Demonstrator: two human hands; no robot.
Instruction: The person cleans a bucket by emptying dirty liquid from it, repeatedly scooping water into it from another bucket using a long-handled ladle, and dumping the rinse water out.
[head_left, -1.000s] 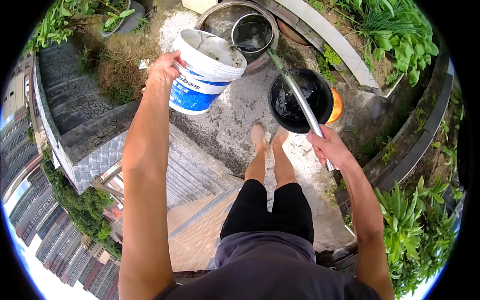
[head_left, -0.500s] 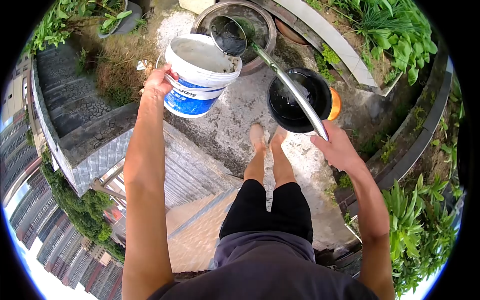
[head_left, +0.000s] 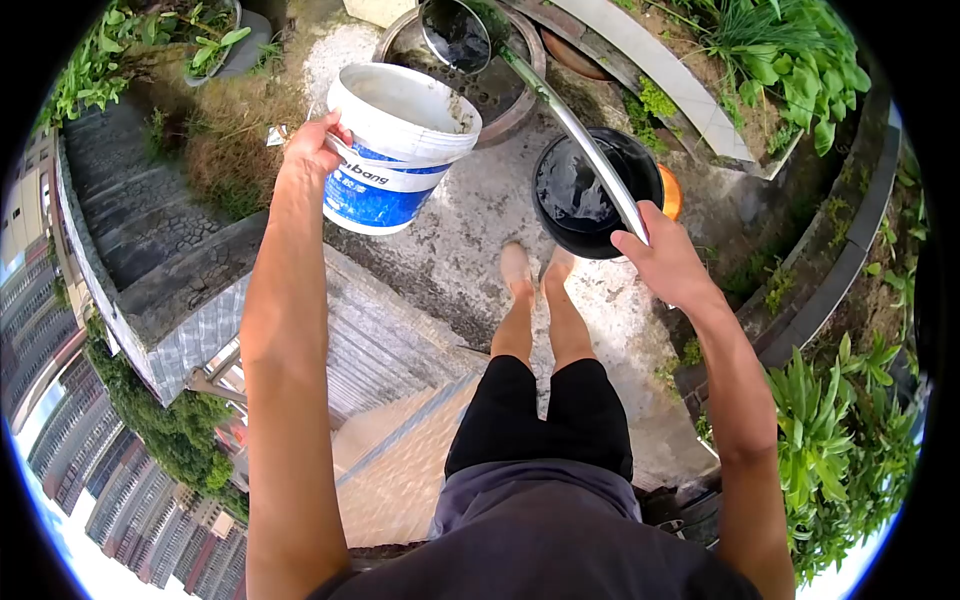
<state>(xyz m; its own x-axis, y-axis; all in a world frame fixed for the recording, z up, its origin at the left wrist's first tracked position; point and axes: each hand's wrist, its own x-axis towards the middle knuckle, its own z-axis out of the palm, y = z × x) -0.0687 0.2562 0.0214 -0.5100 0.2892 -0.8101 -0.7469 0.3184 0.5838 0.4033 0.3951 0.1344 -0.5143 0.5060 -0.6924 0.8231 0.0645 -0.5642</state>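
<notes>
A white plastic paint bucket [head_left: 390, 185] with a blue band is held by my left hand [head_left: 316, 143], closed at its rim and handle on the left side. The bucket tilts a little, and grey smears mark its inner wall. My right hand [head_left: 668, 255] is wrapped round the end of a long-handled ladle [head_left: 590, 148], a metal pole with a green-stained part near the head. The ladle's round, dark head is above a round basin [head_left: 541, 85], beyond the white bucket. Below the pole stands a black bucket [head_left: 545, 215] with dark, shiny liquid inside.
An orange object [head_left: 671, 193] sits against the black bucket's right side. A curved concrete border [head_left: 660, 55] edges the leafy planting bed at the upper right. A low wall [head_left: 190, 265] runs along the left, with buildings far below. My bare feet stand on the concrete.
The ladle's head has moved up and away from the white bucket's rim, further over the basin. The white bucket has shifted slightly left; both hands keep their hold.
</notes>
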